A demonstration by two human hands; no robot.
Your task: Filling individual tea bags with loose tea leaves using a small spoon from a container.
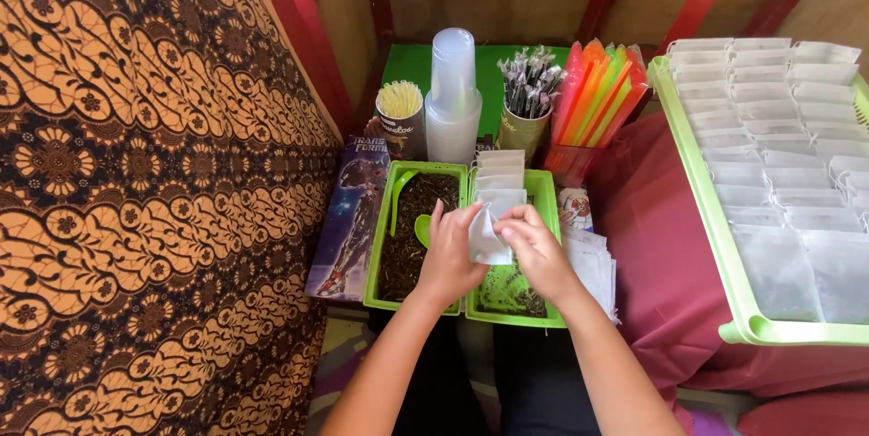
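White paper sachet [486,241] pinched between my left hand [449,259] and right hand [536,250], over the green trays [543,187]. Many filled sachets [778,182] lie at three o'clock; loose dark leaf [412,237] remains, scoop [423,229] resting.

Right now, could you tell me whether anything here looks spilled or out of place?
Nothing stands out. Both hands, left and right, hold a white bag over the green trays; the filled bags lie in neat rows.
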